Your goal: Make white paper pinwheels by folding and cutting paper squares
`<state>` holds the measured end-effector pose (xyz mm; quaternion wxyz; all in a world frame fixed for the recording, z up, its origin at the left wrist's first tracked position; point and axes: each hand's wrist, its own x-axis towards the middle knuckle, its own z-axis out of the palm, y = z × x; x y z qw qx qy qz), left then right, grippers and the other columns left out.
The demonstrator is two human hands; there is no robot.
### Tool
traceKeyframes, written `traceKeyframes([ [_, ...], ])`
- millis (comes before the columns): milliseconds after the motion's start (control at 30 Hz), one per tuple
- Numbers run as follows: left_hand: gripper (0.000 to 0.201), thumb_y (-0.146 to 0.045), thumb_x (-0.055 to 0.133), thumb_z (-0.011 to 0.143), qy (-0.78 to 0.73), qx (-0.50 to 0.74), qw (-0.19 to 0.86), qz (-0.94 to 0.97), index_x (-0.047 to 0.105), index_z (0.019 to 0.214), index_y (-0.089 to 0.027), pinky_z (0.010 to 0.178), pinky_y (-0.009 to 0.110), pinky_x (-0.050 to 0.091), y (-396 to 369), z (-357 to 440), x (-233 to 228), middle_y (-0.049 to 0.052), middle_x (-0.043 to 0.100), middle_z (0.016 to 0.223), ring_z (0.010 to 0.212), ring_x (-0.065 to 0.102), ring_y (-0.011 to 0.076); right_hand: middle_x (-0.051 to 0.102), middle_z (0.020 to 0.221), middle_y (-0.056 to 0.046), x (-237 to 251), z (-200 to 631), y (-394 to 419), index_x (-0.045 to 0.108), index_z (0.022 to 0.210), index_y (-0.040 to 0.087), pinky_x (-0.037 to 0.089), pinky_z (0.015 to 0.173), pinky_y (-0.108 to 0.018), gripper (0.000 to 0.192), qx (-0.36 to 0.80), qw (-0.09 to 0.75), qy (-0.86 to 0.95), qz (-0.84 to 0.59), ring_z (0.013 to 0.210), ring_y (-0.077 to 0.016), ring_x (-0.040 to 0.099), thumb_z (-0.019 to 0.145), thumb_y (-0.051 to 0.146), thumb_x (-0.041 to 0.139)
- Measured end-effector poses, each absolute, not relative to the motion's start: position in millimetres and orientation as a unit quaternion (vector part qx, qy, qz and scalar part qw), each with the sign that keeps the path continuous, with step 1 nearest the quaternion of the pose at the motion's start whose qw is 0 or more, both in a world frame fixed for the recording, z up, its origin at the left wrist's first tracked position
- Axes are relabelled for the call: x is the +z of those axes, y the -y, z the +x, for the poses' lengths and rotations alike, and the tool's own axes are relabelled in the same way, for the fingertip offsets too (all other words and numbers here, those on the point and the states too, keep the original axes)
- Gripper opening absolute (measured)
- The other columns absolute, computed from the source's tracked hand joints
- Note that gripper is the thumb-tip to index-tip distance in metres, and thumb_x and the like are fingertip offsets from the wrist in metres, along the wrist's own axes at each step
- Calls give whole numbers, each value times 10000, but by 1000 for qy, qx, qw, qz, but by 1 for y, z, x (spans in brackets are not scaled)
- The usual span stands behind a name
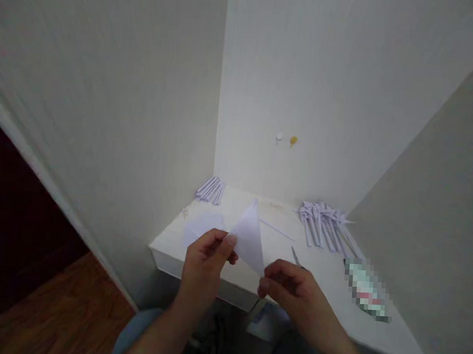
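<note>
Between my hands, just above the front edge of the white table, is a folded white paper triangle (249,235). My left hand (208,255) pinches its left corner between thumb and fingers. Its lower right corner is gripped by the fingertips of my right hand (288,285). Flat white paper sheets (200,227) lie beside my left hand. A thin paper strip (277,230) rests behind the triangle. The pointed blade of a dark-handled tool (296,255), perhaps scissors, shows behind my right hand, which hides the rest.
A bundle of rolled paper tubes (211,190) lies at the back left of the table (231,274). Pointed paper pieces with tube stems (325,224) are piled at the back right. A blurred-out pale green item (365,290) lies at right. Walls enclose the table; two hooks (293,141) hang behind.
</note>
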<state>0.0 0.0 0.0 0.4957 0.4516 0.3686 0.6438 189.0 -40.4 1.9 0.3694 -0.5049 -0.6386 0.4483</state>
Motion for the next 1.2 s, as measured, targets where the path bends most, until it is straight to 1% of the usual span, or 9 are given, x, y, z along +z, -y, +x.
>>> traceKeyframes([
  [33, 266, -409, 728, 814, -372, 619, 505, 474, 665, 696, -179, 593, 230, 458, 1, 0, 1, -25, 613, 570, 565, 555, 115, 727, 833, -33, 6, 189, 37, 690, 862, 196, 488, 763, -315, 98, 454, 385, 640, -486, 808, -190, 647, 857, 292, 707],
  [100, 284, -418, 730, 809, -374, 575, 520, 509, 670, 680, -173, 582, 229, 444, 3, 1, 3, -14, 615, 571, 570, 554, 119, 744, 943, -46, 13, 189, 30, 706, 961, 201, 501, 824, -331, 170, 468, 416, 634, -453, 895, -210, 667, 812, 267, 756],
  [167, 292, -425, 732, 801, -371, 539, 535, 534, 672, 671, -170, 573, 228, 432, 6, 3, 5, -10, 610, 573, 574, 547, 121, 757, 971, -59, 17, 186, 24, 717, 1010, 197, 521, 815, -340, 221, 498, 454, 609, -419, 895, -218, 682, 820, 301, 759],
  [300, 282, -426, 727, 797, -368, 510, 552, 547, 667, 686, -174, 576, 230, 423, 11, 6, 5, -15, 597, 581, 582, 535, 123, 785, 899, -49, 18, 180, 18, 760, 937, 196, 544, 742, -306, 174, 540, 501, 556, -385, 815, -195, 698, 829, 332, 764],
  [500, 258, -396, 724, 813, -362, 482, 569, 560, 673, 698, -172, 600, 234, 424, 9, 3, -2, -11, 605, 617, 613, 536, 126, 780, 829, -24, 18, 180, 20, 782, 880, 212, 531, 671, -252, 121, 516, 542, 539, -386, 727, -155, 672, 820, 318, 778],
  [833, 242, -385, 711, 794, -356, 484, 589, 540, 651, 708, -167, 569, 242, 389, 7, 3, -6, -13, 577, 613, 586, 502, 119, 688, 708, -20, 13, 197, 18, 734, 783, 187, 495, 649, -273, 280, 462, 497, 576, -455, 663, -158, 600, 855, 457, 719],
  [933, 226, -368, 699, 804, -348, 476, 592, 549, 652, 716, -166, 574, 250, 387, 7, 1, -9, -10, 580, 621, 590, 510, 123, 658, 642, -9, 11, 202, 17, 691, 698, 189, 474, 635, -256, 292, 428, 510, 573, -477, 649, -150, 597, 856, 433, 719],
  [1100, 225, -362, 715, 802, -338, 483, 600, 540, 664, 711, -163, 580, 239, 400, 5, -1, -11, -9, 597, 625, 599, 527, 122, 668, 622, -7, 15, 201, 16, 693, 691, 191, 466, 605, -246, 215, 425, 530, 554, -481, 614, -141, 602, 827, 358, 701],
  [1200, 237, -375, 736, 798, -333, 511, 594, 524, 668, 707, -167, 548, 213, 367, 3, -2, -10, -29, 573, 609, 574, 482, 99, 669, 583, -7, 19, 197, 17, 686, 657, 188, 460, 579, -242, 173, 424, 527, 553, -487, 571, -134, 587, 785, 304, 684],
])
